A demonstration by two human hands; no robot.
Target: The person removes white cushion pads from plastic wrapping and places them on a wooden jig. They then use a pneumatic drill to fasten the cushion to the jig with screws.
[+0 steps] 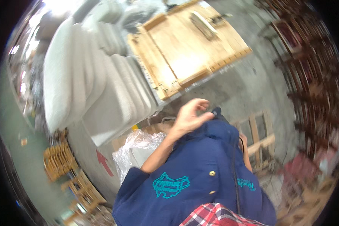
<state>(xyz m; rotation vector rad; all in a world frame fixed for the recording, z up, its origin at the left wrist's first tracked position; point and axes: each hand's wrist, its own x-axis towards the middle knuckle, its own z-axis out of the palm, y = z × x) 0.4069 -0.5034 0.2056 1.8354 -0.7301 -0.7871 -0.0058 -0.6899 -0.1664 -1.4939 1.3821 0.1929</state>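
Pale cushions (pixel 58 71) crowd the upper left, a film-wrapped bundle (pixel 137 152) lies below them, and dark wooden frames (pixel 309 75) line the right. The pale wooden worktable (pixel 177 49) occupies upper centre, its long axis apparently rising from lower left to upper right, near your left hand (pixel 190 117), thumb and fingers apart. Your right hand (pixel 245 144) is mostly hidden behind your navy garment (pixel 214 154); its grip cannot be told.

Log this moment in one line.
left hand: open, near garment | right hand: mostly hidden | wooden board: ahead | pale pads: ahead-left
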